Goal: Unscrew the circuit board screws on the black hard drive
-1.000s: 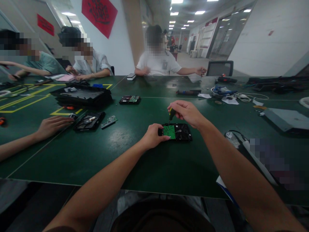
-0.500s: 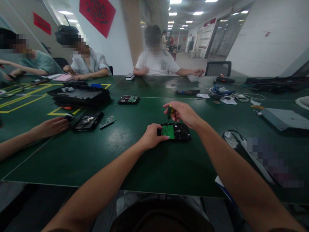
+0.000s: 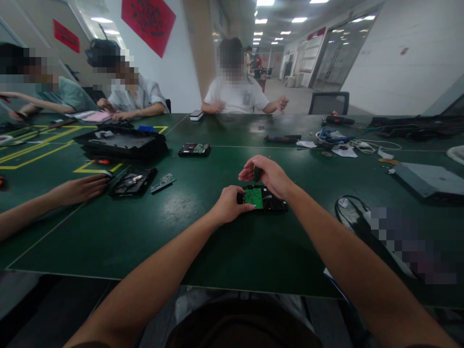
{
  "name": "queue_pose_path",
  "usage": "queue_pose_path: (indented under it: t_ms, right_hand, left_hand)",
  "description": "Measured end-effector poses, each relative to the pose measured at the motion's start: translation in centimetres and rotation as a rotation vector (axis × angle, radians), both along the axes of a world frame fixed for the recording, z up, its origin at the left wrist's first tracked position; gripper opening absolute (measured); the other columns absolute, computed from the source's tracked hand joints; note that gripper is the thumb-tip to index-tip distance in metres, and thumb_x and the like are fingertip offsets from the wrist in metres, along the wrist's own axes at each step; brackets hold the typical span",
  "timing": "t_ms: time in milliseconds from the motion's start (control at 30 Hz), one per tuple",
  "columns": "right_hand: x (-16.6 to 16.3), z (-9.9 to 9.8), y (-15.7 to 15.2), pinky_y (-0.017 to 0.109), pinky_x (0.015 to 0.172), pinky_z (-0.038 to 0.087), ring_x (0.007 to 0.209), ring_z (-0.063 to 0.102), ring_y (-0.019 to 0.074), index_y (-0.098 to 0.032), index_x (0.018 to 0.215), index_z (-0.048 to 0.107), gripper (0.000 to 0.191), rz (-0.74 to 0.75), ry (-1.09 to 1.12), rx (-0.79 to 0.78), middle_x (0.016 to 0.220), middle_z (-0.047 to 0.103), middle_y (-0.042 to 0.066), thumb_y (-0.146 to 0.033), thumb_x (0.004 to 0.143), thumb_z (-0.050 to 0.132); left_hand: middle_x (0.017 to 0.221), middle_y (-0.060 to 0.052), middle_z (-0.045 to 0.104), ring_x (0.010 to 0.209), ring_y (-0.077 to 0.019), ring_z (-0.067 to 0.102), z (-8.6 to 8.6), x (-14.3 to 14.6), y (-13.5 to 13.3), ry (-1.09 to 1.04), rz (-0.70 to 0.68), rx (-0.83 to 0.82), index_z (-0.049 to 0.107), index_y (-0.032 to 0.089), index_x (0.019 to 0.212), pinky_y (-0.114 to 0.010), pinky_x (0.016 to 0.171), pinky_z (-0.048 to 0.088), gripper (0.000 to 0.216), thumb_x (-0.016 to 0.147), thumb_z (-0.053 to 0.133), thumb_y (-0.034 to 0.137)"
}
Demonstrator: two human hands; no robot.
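A black hard drive (image 3: 274, 200) with a green circuit board (image 3: 253, 198) lies flat on the green table (image 3: 203, 246). My left hand (image 3: 229, 205) grips the drive's left end, the thumb along its near edge and the fingers at the far side. Above the drive's far edge is my right hand (image 3: 266, 173), its fingers bent around a screwdriver (image 3: 257, 173) with a dark and yellow handle. Most of the handle is hidden by the hand, and the tip cannot be made out.
To the left, another person's hand (image 3: 83, 187) touches an opened drive case (image 3: 133, 182), beside a loose circuit board (image 3: 163, 183). A second drive (image 3: 195, 149) and a black tray (image 3: 121, 142) lie farther back. A grey box (image 3: 429, 179) and cables (image 3: 377, 145) are at right.
My right hand has turned and shifted slightly left, hiding more of the screwdriver. My left hand keeps its hold on the drive. The person opposite has drawn one hand inward.
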State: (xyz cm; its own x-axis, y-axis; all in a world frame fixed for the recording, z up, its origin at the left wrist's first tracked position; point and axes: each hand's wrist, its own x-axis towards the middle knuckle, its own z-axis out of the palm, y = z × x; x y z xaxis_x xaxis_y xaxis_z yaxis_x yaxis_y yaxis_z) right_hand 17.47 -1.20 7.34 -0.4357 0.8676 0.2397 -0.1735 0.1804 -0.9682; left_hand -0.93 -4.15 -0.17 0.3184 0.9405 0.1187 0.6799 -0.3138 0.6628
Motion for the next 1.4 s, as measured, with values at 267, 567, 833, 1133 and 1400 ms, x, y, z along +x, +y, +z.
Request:
queue_pose_path:
  t_ms: [267, 567, 833, 1133, 1400]
  right_hand:
    - [-0.5, -0.7, 0.3, 0.033, 0.073, 0.050, 0.064, 0.054, 0.0140, -0.023, 0.084, 0.069, 0.042, -0.055, 0.139, -0.023, 0.069, 0.056, -0.001, -0.062, 0.093, 0.057]
    - [-0.4, -1.6, 0.9, 0.033, 0.074, 0.051, 0.074, 0.060, 0.0160, -0.021, 0.083, 0.068, 0.024, -0.102, 0.282, -0.086, 0.079, 0.061, 0.001, -0.044, 0.089, 0.069]
    - [-0.2, -1.6, 1.1, 0.031, 0.065, 0.047, 0.060, 0.054, 0.0146, -0.023, 0.084, 0.063, 0.031, -0.048, 0.294, -0.149, 0.063, 0.053, -0.003, -0.054, 0.091, 0.063]
    - [0.3, -1.9, 1.7, 0.031, 0.065, 0.046, 0.063, 0.053, 0.0147, -0.021, 0.083, 0.070, 0.038, -0.088, 0.352, -0.153, 0.069, 0.055, 0.000, -0.056, 0.090, 0.058]
    - [0.3, -1.9, 1.6, 0.033, 0.069, 0.049, 0.069, 0.059, 0.0161, -0.023, 0.077, 0.061, 0.027, -0.139, 0.391, -0.194, 0.075, 0.059, -0.001, -0.048, 0.083, 0.069]
  left_hand:
    - [0.128, -0.014, 0.061, 0.121, -0.0312, 0.055, -0.1, 0.1, 0.0, -0.015, 0.019, -0.017, 0.061, 0.016, 0.121, -0.043, 0.104, 0.047, 0.060, 0.076, 0.082, 0.049]
    - [0.129, -0.015, 0.060, 0.123, -0.0319, 0.054, -0.3, 0.2, 0.1, -0.022, 0.015, -0.018, 0.061, 0.015, 0.121, -0.044, 0.105, 0.046, 0.061, 0.075, 0.082, 0.049]
    - [0.128, -0.014, 0.061, 0.122, -0.0316, 0.055, -0.4, 0.1, 0.1, -0.031, 0.023, -0.013, 0.062, 0.017, 0.120, -0.044, 0.104, 0.047, 0.060, 0.074, 0.083, 0.048]
    - [0.129, -0.014, 0.061, 0.121, -0.0322, 0.056, -0.3, 0.1, 0.2, -0.022, 0.024, -0.011, 0.063, 0.017, 0.118, -0.045, 0.103, 0.048, 0.060, 0.073, 0.083, 0.051]
    - [0.129, -0.014, 0.060, 0.124, -0.0325, 0.054, -0.5, 0.0, 0.2, -0.020, 0.025, -0.011, 0.063, 0.017, 0.119, -0.046, 0.104, 0.047, 0.060, 0.075, 0.081, 0.053]
